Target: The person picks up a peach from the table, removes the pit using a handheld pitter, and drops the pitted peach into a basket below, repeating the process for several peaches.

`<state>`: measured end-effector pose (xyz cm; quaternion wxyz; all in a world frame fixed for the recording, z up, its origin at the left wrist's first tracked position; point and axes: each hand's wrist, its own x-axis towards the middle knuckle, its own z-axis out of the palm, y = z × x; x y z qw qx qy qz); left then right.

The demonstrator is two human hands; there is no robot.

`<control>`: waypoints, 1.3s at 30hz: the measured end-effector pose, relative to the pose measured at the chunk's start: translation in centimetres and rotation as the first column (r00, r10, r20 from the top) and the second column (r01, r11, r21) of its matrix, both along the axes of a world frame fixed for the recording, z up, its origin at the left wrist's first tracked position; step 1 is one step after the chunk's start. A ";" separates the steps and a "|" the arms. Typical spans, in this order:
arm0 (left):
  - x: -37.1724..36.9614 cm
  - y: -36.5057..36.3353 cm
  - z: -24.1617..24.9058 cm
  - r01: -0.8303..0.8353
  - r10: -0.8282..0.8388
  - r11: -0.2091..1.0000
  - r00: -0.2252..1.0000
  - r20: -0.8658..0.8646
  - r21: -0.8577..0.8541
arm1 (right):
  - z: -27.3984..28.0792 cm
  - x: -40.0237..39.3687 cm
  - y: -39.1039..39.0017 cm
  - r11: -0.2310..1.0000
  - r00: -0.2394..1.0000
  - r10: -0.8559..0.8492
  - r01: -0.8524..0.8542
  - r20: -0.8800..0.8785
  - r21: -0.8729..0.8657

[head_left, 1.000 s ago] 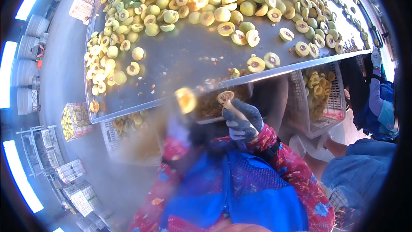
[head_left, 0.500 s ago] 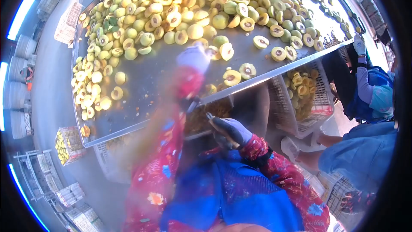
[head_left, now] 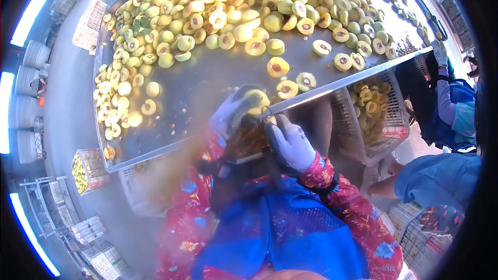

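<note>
Yellow fruit [head_left: 258, 102] sits in the left grip [head_left: 233, 110]

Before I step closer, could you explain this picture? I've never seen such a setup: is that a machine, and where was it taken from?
There is no machine at work here: these are a person's own two gloved hands. The camera sits on that person's head, looking forward and down, so the view is round and curved.

The left hand holds a fruit. The right hand grips a slim tool close to it; its exact shape is too small to tell.

Ahead is a metal table with a big heap of pale fruit, many pieces cut in half with brown centres. Below its edge, to the right, a crate holds more pieces. The gloved hand at far right belongs to another person.
</note>
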<state>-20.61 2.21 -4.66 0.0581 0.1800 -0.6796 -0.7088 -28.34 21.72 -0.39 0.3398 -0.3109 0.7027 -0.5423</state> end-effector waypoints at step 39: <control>6.7 7.0 2.2 -0.362 0.340 0.633 0.924 -0.174 -0.684 | 1.4 4.9 0.0 0.981 0.982 0.185 -0.187 0.040 0.054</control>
